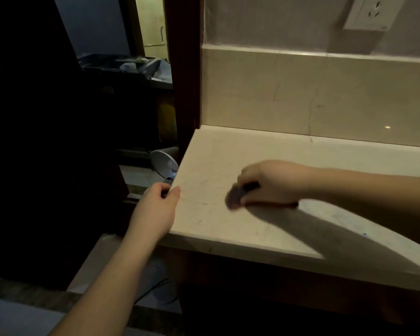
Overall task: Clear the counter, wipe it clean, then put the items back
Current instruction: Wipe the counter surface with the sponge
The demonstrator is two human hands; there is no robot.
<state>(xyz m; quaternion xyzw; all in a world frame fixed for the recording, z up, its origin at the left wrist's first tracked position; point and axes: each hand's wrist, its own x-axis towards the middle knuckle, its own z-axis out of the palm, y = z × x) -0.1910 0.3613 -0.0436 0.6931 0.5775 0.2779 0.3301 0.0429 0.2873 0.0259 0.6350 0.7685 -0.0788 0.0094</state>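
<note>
The right hand (274, 183) grasps a small dark cloth (235, 197) pressed on the surface (252, 229), right of its corner; soft, light, best bunched. The left hand (159, 204) clasps that corner.

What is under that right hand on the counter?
The right hand grips a dark cloth and presses it on the pale counter. Only the blurred front of the cloth shows; the hand covers the rest.
</note>
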